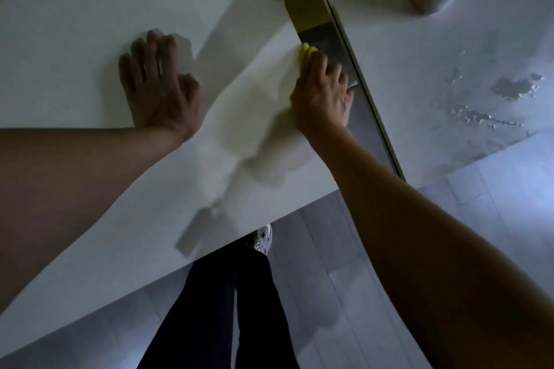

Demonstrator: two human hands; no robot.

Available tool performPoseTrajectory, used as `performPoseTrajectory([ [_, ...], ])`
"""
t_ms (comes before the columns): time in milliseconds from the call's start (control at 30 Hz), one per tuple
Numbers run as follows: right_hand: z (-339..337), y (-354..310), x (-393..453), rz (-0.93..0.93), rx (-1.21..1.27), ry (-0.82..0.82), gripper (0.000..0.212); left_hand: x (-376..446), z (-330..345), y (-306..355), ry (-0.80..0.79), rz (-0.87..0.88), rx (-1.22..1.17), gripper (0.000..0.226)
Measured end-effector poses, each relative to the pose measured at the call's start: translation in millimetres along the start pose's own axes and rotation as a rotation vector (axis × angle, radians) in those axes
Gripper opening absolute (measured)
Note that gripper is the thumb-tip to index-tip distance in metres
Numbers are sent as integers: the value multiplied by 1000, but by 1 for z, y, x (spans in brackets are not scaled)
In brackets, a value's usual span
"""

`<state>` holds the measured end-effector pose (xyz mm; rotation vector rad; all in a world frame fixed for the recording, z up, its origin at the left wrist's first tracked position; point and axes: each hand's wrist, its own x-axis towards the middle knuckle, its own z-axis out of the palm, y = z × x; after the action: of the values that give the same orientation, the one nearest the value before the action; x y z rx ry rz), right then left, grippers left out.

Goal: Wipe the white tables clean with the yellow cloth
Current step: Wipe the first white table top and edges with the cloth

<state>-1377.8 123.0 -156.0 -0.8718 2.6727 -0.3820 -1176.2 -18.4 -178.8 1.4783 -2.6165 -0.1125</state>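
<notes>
Cloth, yellow [306, 51], only a small fold of it showing past the fingertips of the right hand [322, 96], at the right edge of the near white table [90, 24], right where that edge meets the gap between the two tables. Right hand lies over the cloth with fingers fairly straight and close together, pressing it flat; whether any finger curls under the cloth I cannot tell, since the hand covers most of it. Left hand [159, 84] rests on the same tabletop well to the left of the cloth, fingers spread and roughly straight, holding nothing, apparently bracing. A faint, dull patch [257, 126] sits on the surface just left of the right wrist; it may be a damp film or only a reflection. Judged progress: this table looks mostly free of visible mess, and the work is at its right edge, so it seems close to finished. Second white table [419, 54], beyond the gap, carries a scatter of droplets and a small puddle [509, 88] toward its near edge, well apart from the cloth; that table looks not yet wiped, so a good share of the task remains. Grey floor [374, 249] shows below both near edges.
</notes>
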Motion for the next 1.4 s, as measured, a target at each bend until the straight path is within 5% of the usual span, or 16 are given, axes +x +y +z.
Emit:
performPoseTrajectory([
  [367,4,88,-126,77,3,99,49,-3,0,1,10,2,1,66],
  [467,6,91,-153,250,212,162,62,-32,-10,-5,-52,228,-28,66],
  [567,11,87,-181,545,489,286,52,-100,-22,-31,-159,521,-50,66],
  [767,14,39,-175,866,881,205,54,-192,-49,-124,-231,497,-42,64],
  [1033,22,-3,-126,1190,758,338,59,-172,-51,-182,-341,722,73,68],
  [1267,47,-24,-146,1210,722,396,53,-171,-43,-187,-300,735,-29,68],
  [1400,91,-103,-231,1143,787,229,61,-172,-44,-189,-290,737,-45,68],
])
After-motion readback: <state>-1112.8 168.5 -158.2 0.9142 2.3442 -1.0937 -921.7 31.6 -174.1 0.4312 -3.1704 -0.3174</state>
